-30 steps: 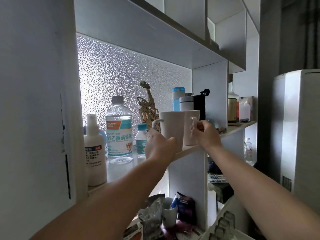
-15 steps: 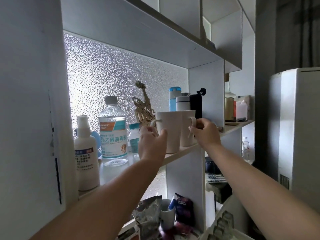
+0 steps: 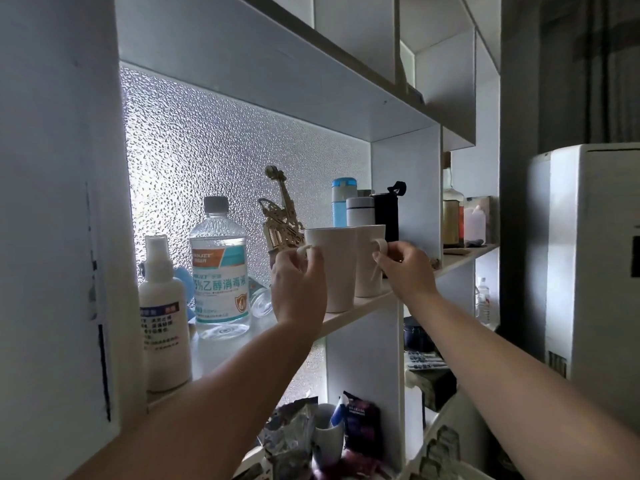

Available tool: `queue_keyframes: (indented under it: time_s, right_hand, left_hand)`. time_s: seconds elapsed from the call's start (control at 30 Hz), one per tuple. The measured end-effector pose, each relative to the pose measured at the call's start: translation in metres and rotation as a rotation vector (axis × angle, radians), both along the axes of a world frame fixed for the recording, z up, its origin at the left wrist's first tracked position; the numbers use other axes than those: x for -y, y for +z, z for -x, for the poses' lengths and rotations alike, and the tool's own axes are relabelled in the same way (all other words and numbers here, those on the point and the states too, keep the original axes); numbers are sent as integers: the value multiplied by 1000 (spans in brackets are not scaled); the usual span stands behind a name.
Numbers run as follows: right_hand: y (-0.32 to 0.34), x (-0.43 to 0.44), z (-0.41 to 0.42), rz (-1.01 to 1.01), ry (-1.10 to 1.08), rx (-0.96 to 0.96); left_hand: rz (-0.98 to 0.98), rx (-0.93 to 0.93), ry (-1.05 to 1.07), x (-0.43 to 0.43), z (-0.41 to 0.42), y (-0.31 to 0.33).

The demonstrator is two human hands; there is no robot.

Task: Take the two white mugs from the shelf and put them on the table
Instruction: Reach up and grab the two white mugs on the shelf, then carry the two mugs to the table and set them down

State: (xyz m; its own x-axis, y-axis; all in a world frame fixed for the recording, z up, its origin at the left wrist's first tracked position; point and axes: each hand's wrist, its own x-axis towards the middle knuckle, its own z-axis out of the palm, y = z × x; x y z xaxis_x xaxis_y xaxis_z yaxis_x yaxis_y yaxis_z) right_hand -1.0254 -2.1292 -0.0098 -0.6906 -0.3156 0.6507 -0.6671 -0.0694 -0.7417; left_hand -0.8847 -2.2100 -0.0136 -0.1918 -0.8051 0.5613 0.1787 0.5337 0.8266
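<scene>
Two white mugs stand side by side on the white shelf board. The left mug has its handle on its left side, and my left hand has its fingers closed on that handle. The right mug has its handle facing right, pinched by the fingers of my right hand. Both mugs stand upright with their bases on the shelf. The table is out of view.
On the same shelf stand a white spray bottle, a clear disinfectant bottle, a small fallen bottle, a wooden violin ornament, and blue, white and black flasks behind the mugs. A white appliance stands at right.
My left hand moved from the left mug's side onto its handle and closed. My right hand stayed on the right mug's handle. The small bottle behind my left hand now lies tipped over.
</scene>
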Motion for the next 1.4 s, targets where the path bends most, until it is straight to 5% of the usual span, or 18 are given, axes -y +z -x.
queue_keyframes:
  time_s: [0.87,1.4]
  right_hand:
    - [-3,-65,-25,-8,-149,-110]
    - [-44,-221,-67,-17,-462,-95]
  left_hand:
    - [317,230,10,-4,-16,-3]
    - [266,216,-324,-125,-17,-41]
